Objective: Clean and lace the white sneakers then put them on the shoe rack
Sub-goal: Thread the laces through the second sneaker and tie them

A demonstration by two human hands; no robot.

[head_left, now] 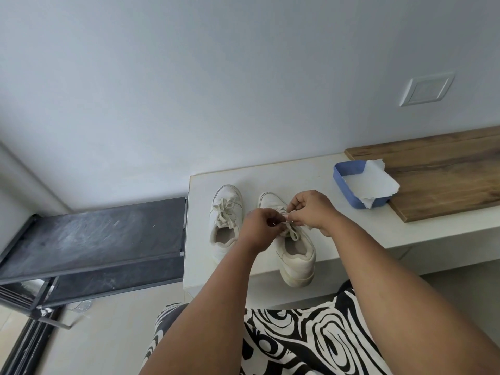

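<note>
Two white sneakers stand side by side on a white counter (351,234), toes pointing at the wall. The left sneaker (226,223) has its cream lace tied in a bow. Over the right sneaker (296,255) both hands work the lace (290,234). My left hand (259,228) pinches one part of the lace and my right hand (311,209) pinches another part, fingertips almost meeting above the tongue. The right sneaker's heel hangs slightly past the counter's front edge.
A blue tray (349,170) holding a torn white paper towel (376,185) sits at the back right, against a wooden board (446,174). A dark metal shoe rack (94,239) stands left of the counter, lower down. A white wall with a switch plate (426,89) lies behind.
</note>
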